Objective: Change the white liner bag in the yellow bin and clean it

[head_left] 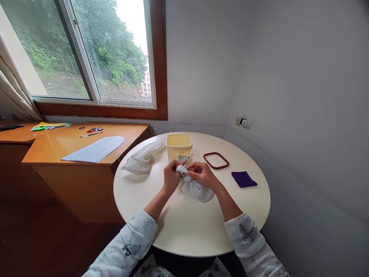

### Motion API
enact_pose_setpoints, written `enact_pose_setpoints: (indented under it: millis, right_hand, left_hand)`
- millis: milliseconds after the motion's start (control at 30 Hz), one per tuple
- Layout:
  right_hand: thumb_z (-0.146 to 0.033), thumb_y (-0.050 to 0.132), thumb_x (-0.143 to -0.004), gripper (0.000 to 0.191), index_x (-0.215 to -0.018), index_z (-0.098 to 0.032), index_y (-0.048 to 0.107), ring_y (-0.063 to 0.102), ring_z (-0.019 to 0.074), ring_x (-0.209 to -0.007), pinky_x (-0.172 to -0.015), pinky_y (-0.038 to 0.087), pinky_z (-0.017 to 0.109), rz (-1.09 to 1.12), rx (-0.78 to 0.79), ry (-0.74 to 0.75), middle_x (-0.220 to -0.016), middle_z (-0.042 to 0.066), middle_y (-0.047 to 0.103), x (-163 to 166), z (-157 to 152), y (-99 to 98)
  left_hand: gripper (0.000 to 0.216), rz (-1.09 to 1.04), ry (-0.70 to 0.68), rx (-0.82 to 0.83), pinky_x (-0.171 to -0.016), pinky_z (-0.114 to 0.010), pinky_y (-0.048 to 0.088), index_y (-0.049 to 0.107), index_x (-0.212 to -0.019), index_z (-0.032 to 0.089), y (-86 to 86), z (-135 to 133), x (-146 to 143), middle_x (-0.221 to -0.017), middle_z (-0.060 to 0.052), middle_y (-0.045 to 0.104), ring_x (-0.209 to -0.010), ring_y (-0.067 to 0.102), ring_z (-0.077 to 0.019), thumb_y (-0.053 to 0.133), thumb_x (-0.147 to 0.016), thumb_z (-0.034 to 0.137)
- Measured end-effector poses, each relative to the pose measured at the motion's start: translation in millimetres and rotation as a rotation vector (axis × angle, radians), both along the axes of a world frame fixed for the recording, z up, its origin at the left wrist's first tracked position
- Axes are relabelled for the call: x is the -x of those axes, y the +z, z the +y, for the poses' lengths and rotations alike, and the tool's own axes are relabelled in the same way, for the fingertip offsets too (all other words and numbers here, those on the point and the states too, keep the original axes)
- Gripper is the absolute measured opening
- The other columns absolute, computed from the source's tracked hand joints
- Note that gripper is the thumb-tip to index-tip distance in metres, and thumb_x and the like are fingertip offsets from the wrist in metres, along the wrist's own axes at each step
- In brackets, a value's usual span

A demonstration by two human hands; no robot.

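A filled white plastic bag [196, 189] lies on the round white table [161, 215] in front of me. My left hand [171, 177] and my right hand [202, 173] both pinch its twisted neck, fingers closed on it. Something small and red shows at my left fingertips; I cannot make out what it is. Just behind the bag stands an open pale yellow tub [179, 146].
A crumpled clear plastic bag [142, 159] lies left of the tub. A brown rectangular ring [216, 160] and a folded purple cloth [243, 179] lie to the right. A wooden desk [72, 150] with papers and pens stands at the left under the window. Grey walls close in at the right.
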State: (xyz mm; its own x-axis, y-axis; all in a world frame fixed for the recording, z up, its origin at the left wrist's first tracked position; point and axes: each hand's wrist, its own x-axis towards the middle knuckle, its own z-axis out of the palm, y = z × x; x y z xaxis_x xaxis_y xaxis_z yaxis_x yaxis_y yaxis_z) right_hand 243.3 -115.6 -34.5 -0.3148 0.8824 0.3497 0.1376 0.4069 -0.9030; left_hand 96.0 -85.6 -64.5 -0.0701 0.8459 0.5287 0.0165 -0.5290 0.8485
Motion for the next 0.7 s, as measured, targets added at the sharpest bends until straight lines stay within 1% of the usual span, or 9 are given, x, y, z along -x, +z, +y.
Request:
enact_pose_setpoints:
  millis: [100,167,233,333,433,500,567,633,700]
  right_hand:
    - [-0.038,0.057,-0.078,0.022,-0.082,-0.017,0.062,0.050,0.0121,-0.059,-0.058,0.041,0.026,0.051,-0.006,-0.065,-0.065,0.000,0.056,-2,2,-0.1]
    - [-0.033,0.057,-0.077,0.016,-0.081,-0.018,0.062,0.053,0.0133,-0.065,-0.063,0.043,0.028,0.031,-0.076,-0.124,-0.070,0.001,0.059,-4,5,-1.0]
    - [-0.027,0.058,-0.075,0.013,-0.084,-0.019,0.063,0.055,0.0148,-0.074,-0.071,0.044,0.029,-0.022,-0.158,-0.152,-0.079,0.002,0.061,-5,6,-1.6]
    - [-0.029,0.060,-0.073,0.020,-0.092,-0.021,0.061,0.055,0.0170,-0.090,-0.085,0.042,0.033,-0.088,-0.208,-0.148,-0.093,0.003,0.062,-6,5,-0.8]
    - [-0.035,0.067,-0.069,0.038,-0.103,-0.023,0.056,0.053,0.0188,-0.102,-0.092,0.039,0.035,-0.128,-0.157,-0.109,-0.106,0.004,0.059,-6,2,1.6]
    - [-0.035,0.073,-0.064,0.052,-0.110,-0.025,0.052,0.053,0.0198,-0.106,-0.092,0.039,0.036,-0.153,-0.109,-0.080,-0.111,0.004,0.057,-5,0,3.1]
    - [-0.033,0.074,-0.063,0.058,-0.114,-0.026,0.048,0.053,0.0200,-0.106,-0.091,0.040,0.036,-0.151,-0.082,-0.067,-0.112,0.005,0.058,-4,-1,3.9]
    - [-0.029,0.071,-0.066,0.055,-0.116,-0.027,0.046,0.055,0.0190,-0.101,-0.087,0.043,0.035,-0.126,-0.082,-0.077,-0.107,0.004,0.060,-4,-1,3.9]
    - [-0.026,0.065,-0.071,0.049,-0.116,-0.026,0.046,0.058,0.0177,-0.092,-0.079,0.045,0.033,-0.108,-0.092,-0.103,-0.096,0.003,0.061,-5,0,3.2]
  left_hand:
    - [0.027,-0.117,-0.095,0.071,-0.049,-0.022,0.030,0.040,-0.060,0.018,5.8,-1,1,-0.054,0.006,0.041,-0.050,0.037,-0.0074,0.061,-0.073,0.028]
    - [0.025,-0.209,-0.167,0.135,-0.049,-0.021,0.030,0.045,-0.064,0.017,9.1,-1,2,-0.057,0.006,0.042,-0.051,0.039,-0.0068,0.062,-0.074,0.032]
    - [0.023,-0.308,-0.262,0.209,-0.050,-0.020,0.031,0.047,-0.067,0.017,11.5,1,3,-0.059,0.005,0.043,-0.052,0.039,-0.0065,0.062,-0.073,0.033]
    - [0.021,-0.439,-0.380,0.292,-0.050,-0.019,0.031,0.045,-0.068,0.017,14.4,2,4,-0.061,0.005,0.043,-0.054,0.041,-0.0069,0.063,-0.068,0.028]
    - [0.021,-0.523,-0.433,0.339,-0.052,-0.020,0.034,0.046,-0.070,0.017,16.8,3,5,-0.063,0.005,0.045,-0.056,0.045,-0.0076,0.065,-0.066,0.025]
    - [0.020,-0.562,-0.458,0.360,-0.055,-0.021,0.038,0.049,-0.072,0.017,17.3,3,6,-0.066,0.004,0.049,-0.059,0.048,-0.0087,0.066,-0.067,0.025]
    - [0.018,-0.598,-0.482,0.385,-0.059,-0.023,0.041,0.052,-0.074,0.016,16.8,4,7,-0.070,0.002,0.053,-0.063,0.051,-0.0101,0.065,-0.067,0.024]
    - [0.016,-0.635,-0.506,0.418,-0.061,-0.024,0.043,0.054,-0.075,0.016,15.8,5,7,-0.074,0.000,0.055,-0.067,0.053,-0.0116,0.064,-0.065,0.021]
    - [0.016,-0.658,-0.530,0.444,-0.063,-0.026,0.044,0.054,-0.074,0.017,15.2,6,8,-0.074,-0.001,0.056,-0.067,0.053,-0.0130,0.062,-0.061,0.018]
